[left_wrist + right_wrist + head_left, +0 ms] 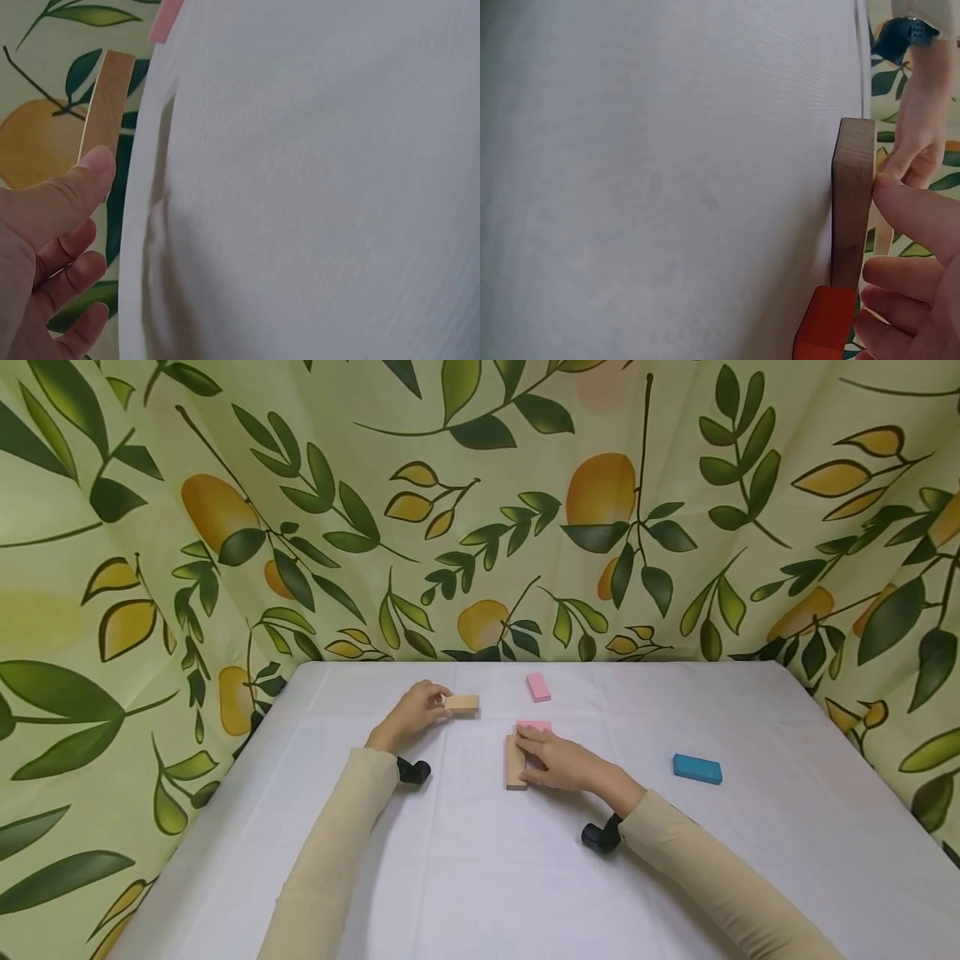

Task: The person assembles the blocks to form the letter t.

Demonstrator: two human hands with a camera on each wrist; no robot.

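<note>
In the head view my left hand (415,712) pinches one end of a light wooden block (462,703), which sticks out to the right. The left wrist view shows the thumb on that block (111,105), and a shadow falls on the cloth beside it. My right hand (564,762) touches a second wooden block (515,766), which lies lengthwise on the table. A pink block (534,726) lies crosswise at its far end, partly covered by fingers; it looks red-orange (826,322) in the right wrist view. There the thumb touches the wooden block (851,210), the other fingers loosely bent.
Another pink block (538,687) lies near the table's back edge. Off to the right is a blue block (697,768). A white cloth (465,877) covers the table, and a leaf-patterned curtain (495,485) hangs behind it. Each wrist wears a black device.
</note>
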